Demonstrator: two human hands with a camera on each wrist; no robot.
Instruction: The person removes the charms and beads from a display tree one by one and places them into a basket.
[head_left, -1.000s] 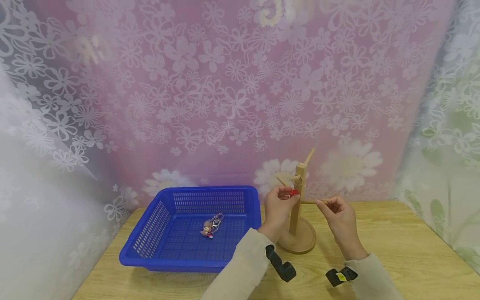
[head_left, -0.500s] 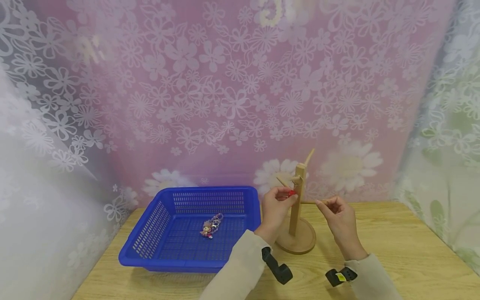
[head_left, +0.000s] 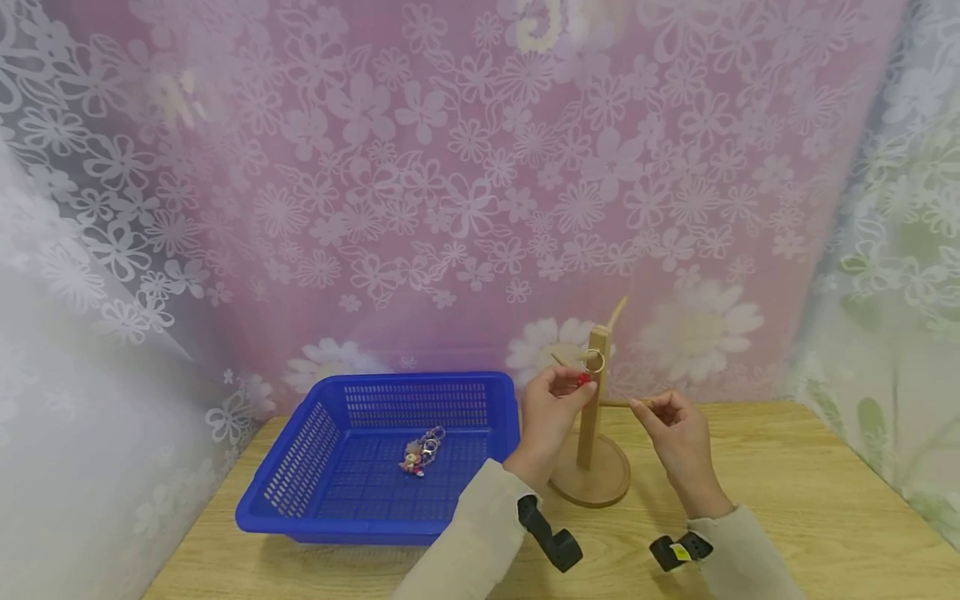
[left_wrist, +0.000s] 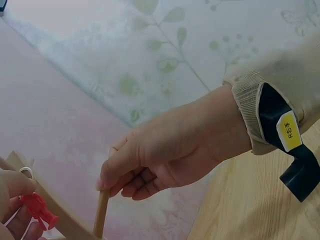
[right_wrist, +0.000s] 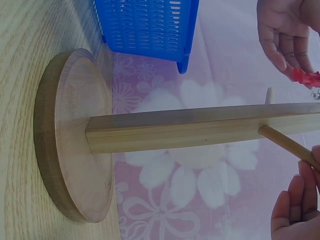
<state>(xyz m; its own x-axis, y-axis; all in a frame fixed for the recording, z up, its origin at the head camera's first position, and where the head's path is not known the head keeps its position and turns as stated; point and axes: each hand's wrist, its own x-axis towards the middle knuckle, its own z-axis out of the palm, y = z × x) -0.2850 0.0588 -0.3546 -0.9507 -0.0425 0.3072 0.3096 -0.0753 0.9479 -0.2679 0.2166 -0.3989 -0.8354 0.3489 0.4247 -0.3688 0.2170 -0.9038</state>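
A wooden peg stand [head_left: 591, 437] stands upright on its round base, with thin pegs jutting from the post. Beside the post, my left hand [head_left: 546, 421] pinches a keychain by its small red figure charm [left_wrist: 37, 207]. The keychain's metal ring [head_left: 593, 361] stands up above the fingers, by an upper peg; whether it is around that peg I cannot tell. My right hand [head_left: 678, 442] pinches the end of a lower peg [left_wrist: 101, 215] on the stand's right side. In the right wrist view the red charm shows near the left fingertips.
Left of the stand is a blue plastic basket [head_left: 352, 527]. Inside it lies another keychain [head_left: 422, 454] with a small figure and beads. The wooden table [head_left: 795, 492] meets a flowered curtain [head_left: 480, 208] behind and at both sides.
My left hand has shifted slightly left, and the red charm has risen a little. The ring now shows as a full round in front of the post. The right hand keeps its place on the peg.
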